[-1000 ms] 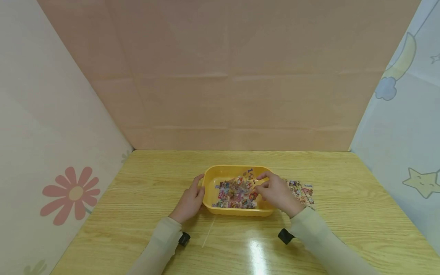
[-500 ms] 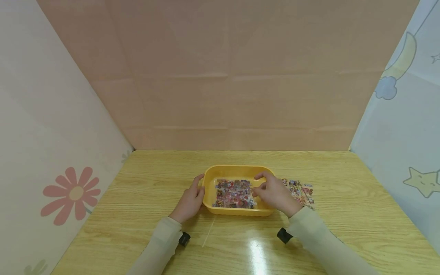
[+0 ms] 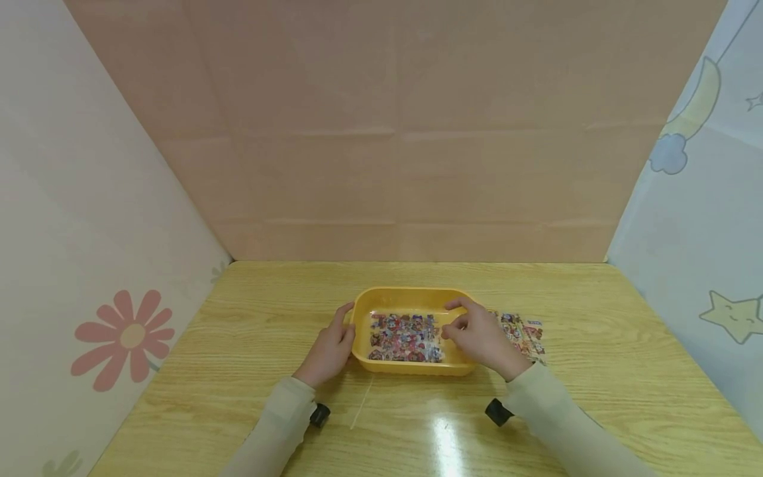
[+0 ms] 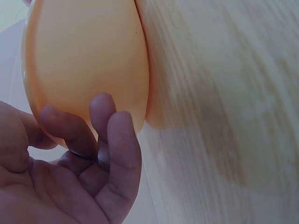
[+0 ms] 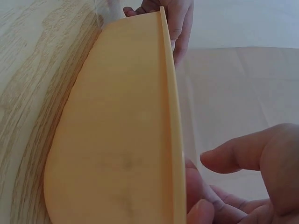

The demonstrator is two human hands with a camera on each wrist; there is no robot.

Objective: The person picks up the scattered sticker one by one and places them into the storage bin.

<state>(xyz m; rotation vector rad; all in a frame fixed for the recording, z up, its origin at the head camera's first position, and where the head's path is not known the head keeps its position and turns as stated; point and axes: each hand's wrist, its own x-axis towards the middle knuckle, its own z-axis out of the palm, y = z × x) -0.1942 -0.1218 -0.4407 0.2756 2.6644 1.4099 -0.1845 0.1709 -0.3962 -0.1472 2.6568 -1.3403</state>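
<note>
A yellow plastic basin stands on the wooden table. In it lie clear sheets printed with small colourful cartoon figures, apparently sticker sheets. My left hand grips the basin's left end. The left wrist view shows its fingers against the outer wall. My right hand is over the basin's right end, its fingers bent and reaching inside. In the right wrist view one digit stays above the rim, while the near wall partly hides the other fingers. Whether they pinch a clear sheet edge cannot be made out.
More printed sheets lie on the table just right of the basin, partly behind the right hand. A brown paper-like wall closes the back of the table, and decorated light walls stand at both sides.
A printed sheet stood raised near the right hand one second ago; now the sheets lie flat, with a different pattern showing. The right hand has shifted slightly, while the left has kept still.
</note>
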